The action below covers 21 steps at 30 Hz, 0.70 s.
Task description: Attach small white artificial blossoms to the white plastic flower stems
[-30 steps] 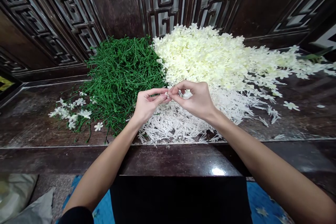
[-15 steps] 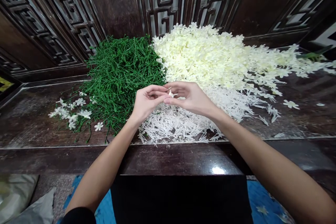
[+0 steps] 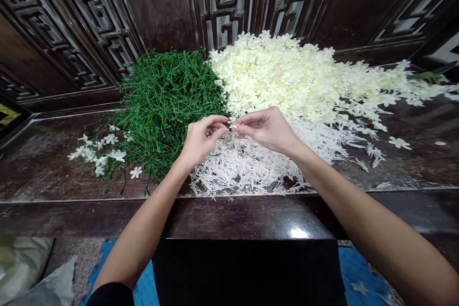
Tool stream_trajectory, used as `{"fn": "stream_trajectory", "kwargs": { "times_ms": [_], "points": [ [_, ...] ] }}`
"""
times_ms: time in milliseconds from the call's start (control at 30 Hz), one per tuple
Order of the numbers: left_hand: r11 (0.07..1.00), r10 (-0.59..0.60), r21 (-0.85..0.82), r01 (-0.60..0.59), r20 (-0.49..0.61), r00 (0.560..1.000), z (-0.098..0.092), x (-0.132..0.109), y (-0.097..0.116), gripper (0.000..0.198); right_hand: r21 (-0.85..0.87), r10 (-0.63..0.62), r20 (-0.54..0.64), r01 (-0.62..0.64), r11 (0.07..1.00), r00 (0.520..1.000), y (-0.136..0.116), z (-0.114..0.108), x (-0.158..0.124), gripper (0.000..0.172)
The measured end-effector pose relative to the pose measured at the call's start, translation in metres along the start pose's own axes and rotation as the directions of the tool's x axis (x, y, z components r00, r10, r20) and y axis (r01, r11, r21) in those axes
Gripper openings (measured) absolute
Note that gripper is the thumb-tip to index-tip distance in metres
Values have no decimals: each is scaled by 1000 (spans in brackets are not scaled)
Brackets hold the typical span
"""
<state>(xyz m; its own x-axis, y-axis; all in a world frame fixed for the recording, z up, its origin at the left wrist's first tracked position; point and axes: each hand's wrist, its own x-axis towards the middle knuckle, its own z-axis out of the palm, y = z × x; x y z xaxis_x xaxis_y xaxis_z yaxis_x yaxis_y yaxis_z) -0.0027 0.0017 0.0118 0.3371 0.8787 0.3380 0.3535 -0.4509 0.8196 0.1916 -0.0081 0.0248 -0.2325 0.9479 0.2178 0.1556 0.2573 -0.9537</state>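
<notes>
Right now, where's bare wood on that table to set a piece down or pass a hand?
Free: the near strip of the table below the seam; the left end beyond the finished sprigs; the right end past the stray flower. Crowded: middle, under the left hand and right hand, filled by green stems, cream flowers and white stamens.

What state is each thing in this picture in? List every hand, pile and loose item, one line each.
left hand: raised, fingertips pinched on a small white piece.
right hand: raised, fingertips pinched on the same small white piece.
green stems: heaped in a tangled pile.
cream flowers: heaped, spilling rightward.
white stamens: spread loosely under the hands.
finished sprigs: lying flat, flowers attached, left of the green pile.
wooden bench: dusty, worn.
</notes>
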Motion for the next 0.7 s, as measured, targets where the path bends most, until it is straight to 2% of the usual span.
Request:
{"fn": "stream_trajectory", "kwargs": {
  "times_ms": [67, 133, 233, 300, 433, 567, 700],
  "points": [
    [963, 70, 255, -86, 70, 995, -3, 0, -6, 15, -18, 4, -33, -5, 1000, 999, 0, -2, 1, 16],
    [897, 101, 413, -160, 162, 982, -5, -1, -13, 17, -15, 4, -56, -5, 1000, 998, 0, -4, 2, 15],
    [832, 96, 511, -215, 251, 963, -6, -1, -19, 24, -21, 2, -67, -3, 1000, 998, 0, -8, 3, 13],
    [806, 99, 545, -228, 256, 962, -5, -1, -19, 25, -23, 9, -71, -11, 1000, 997, -1, -9, 4, 11],
    [808, 115, 559, -187, 162, 980, -3, 0, -12, 20, -11, 11, -68, -12, 1000, 998, -3, -9, 3, 10],
    [880, 184, 440, -176, 25, 983, 0, -1, -4, 15, -53, -26, -22, 24, 998, 999, -5, -7, 0, 11],
    [919, 231, 341, -199, -55, 971, 3, -3, 1, 12, -87, -76, 20, 77, 993, 997, -5, -5, -1, 13]
  ]
}}
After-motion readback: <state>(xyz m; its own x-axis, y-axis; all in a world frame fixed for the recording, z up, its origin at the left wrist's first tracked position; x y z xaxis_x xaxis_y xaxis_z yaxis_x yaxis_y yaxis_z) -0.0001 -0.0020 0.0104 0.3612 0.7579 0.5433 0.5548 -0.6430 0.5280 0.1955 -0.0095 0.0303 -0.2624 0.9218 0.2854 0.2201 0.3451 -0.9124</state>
